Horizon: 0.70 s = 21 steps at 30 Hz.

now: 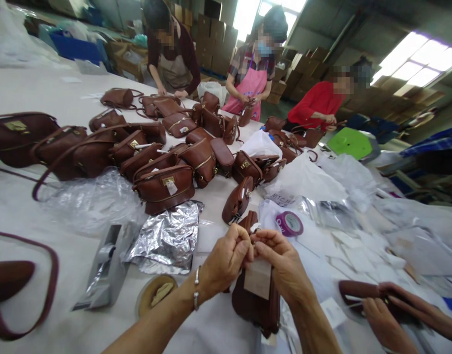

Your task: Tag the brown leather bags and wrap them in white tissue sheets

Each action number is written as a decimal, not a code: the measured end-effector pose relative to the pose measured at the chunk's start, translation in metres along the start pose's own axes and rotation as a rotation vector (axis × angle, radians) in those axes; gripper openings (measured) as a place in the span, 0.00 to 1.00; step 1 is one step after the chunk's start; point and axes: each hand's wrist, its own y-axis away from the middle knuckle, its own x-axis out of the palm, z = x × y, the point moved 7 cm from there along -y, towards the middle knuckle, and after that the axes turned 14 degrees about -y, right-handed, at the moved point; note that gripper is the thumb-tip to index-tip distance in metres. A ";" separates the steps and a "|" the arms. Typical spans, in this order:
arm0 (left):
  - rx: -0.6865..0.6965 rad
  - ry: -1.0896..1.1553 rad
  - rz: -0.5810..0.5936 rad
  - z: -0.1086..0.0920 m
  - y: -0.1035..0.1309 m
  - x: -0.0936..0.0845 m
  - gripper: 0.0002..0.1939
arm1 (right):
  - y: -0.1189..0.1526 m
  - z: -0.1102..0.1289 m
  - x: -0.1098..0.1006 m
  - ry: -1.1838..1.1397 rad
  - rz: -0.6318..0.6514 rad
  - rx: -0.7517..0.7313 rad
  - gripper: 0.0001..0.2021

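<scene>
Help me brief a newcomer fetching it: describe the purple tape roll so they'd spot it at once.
On the white table piled with brown bags, find the camera wearer's right hand at the front middle. Just beyond it, slightly right, the tape roll lies on white sheets. Its purple ring stands out from the white sheets and clear plastic around it.

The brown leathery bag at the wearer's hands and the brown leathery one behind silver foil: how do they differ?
The near bag shows a beige card; the far bag, a white tag and gold clasp. Left hand and right hand meet over the near bag; the far bag sits untouched. Both are brown.
</scene>
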 end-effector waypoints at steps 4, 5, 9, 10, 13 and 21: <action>-0.078 -0.036 0.000 0.013 -0.001 -0.003 0.10 | 0.010 -0.007 -0.009 -0.063 0.016 0.088 0.17; -0.090 -0.038 -0.002 0.015 0.000 -0.005 0.10 | 0.014 -0.009 -0.012 -0.069 0.020 0.108 0.16; -0.114 -0.071 -0.017 0.014 0.005 -0.018 0.09 | 0.036 -0.030 -0.016 -0.026 0.075 0.256 0.18; -0.122 -0.075 -0.016 0.014 0.007 -0.021 0.09 | 0.041 -0.037 -0.017 0.031 0.088 0.298 0.20; -0.142 -0.062 0.033 0.016 0.016 -0.023 0.09 | 0.044 -0.048 -0.029 0.355 0.046 0.243 0.19; -0.133 -0.225 0.067 0.019 0.051 -0.020 0.09 | 0.040 -0.039 -0.040 0.884 -0.035 -0.148 0.06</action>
